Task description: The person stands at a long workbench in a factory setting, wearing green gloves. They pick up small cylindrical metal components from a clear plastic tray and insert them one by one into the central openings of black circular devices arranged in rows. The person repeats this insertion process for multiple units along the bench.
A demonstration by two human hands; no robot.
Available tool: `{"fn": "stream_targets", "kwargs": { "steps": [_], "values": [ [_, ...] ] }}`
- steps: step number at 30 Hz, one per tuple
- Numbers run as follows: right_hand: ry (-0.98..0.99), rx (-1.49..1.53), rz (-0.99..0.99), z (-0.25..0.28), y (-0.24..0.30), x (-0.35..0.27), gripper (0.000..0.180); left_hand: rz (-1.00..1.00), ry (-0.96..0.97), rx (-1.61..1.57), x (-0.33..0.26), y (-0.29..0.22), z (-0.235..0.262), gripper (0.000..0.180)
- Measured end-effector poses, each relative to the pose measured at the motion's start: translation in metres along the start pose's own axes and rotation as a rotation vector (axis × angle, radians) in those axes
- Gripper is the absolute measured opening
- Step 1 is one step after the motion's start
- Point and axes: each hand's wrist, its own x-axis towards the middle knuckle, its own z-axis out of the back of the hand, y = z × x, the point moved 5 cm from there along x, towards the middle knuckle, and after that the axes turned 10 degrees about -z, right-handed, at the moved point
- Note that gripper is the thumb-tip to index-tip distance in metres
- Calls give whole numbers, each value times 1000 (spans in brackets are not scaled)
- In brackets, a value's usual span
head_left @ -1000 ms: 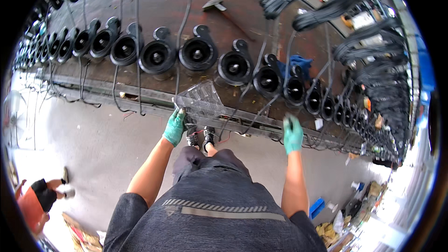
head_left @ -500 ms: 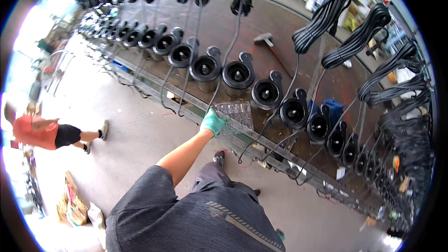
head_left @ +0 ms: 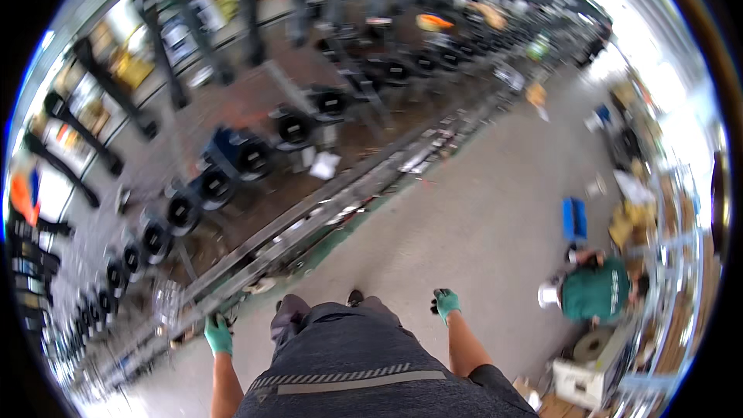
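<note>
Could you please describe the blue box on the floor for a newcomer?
From the long workbench, look right across the grey floor. The blue box appears just above the person in green; its strong blue differs from yellowish clutter nearby.

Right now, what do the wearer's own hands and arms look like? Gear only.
Left hand and right hand: matching green gloves, dark areas at the fingers; coating or dirt, can't tell. Forearms bare above the gloves. The right sleeve is short, dark grey, like the shirt.
</note>
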Motion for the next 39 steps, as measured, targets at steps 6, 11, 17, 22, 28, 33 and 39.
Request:
{"fn": "stream_targets", "kwargs": {
  "steps": [6,11,17,22,28,33,39],
  "values": [
    [-39,178,-175,58,-38,29,31,-55,555,-115,13,-84,-182,23],
    [16,317,-442,79,-150,63,29,-260,722,-52,35,-218,-321,26],
    [142,-638,74,114,-208,98,29,-331,938,-96,43,-340,-504,29],
    [-3,-1099,-179,227,-169,146,36,-215,1078,-319,23,-421,-666,30],
    [-163,600,-124,319,233,231,10,-107,1100,-371,39,-514,-739,30],
    [-71,562,172,344,576,322,28,-216,945,-319,70,-579,-750,31],
    [-357,207,388,375,820,520,55,-68,463,-404,74,-564,-729,35]
  ]
}}
